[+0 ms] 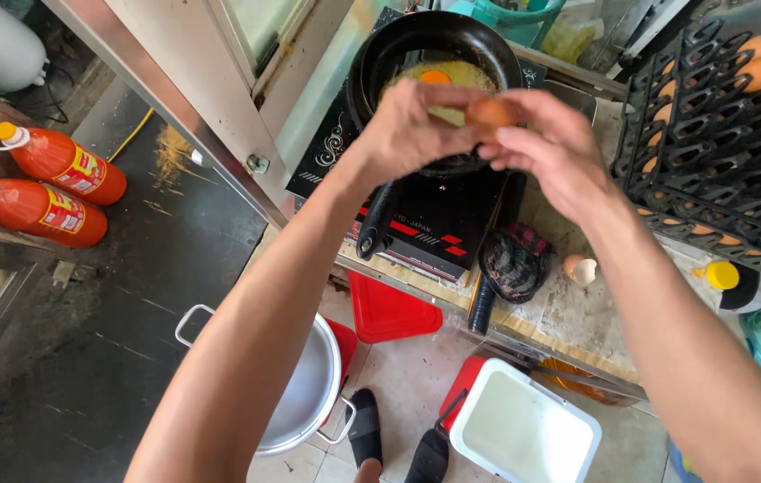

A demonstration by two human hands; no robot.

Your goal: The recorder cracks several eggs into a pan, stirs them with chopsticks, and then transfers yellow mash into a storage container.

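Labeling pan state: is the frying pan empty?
No, the black frying pan already holds a cracked egg with an orange yolk.

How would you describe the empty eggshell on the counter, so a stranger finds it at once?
Start at the black frying pan on the cooker. On the counter to its right, past the dark crumpled cloth, lies the eggshell. Unlike the whole brown eggs in the black tray, it is pale and broken open.

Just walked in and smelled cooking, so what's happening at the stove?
A person holds a brown egg between the left hand and right hand, over a black frying pan on a cooker. One egg with its yolk already lies in the pan. An empty eggshell sits on the counter.
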